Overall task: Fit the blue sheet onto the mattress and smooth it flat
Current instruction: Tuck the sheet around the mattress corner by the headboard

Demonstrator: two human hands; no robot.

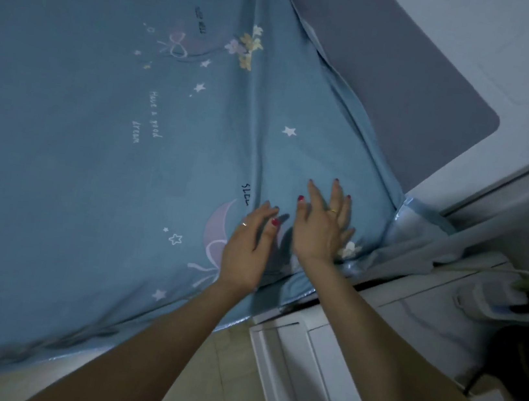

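Your blue sheet (101,143) covered the mattress across the left and centre of the frame, with long creases running from the upper middle down toward the lower-right corner of the bed. Your left hand (248,245) lay flat on the sheet with fingers relaxed and slightly spread, just beside your right hand (324,224), whose fingers were straight and fanned, pressing the fabric near that corner. A grey headboard (390,92) stood at upper right, a white cabinet (318,361) at lower right.
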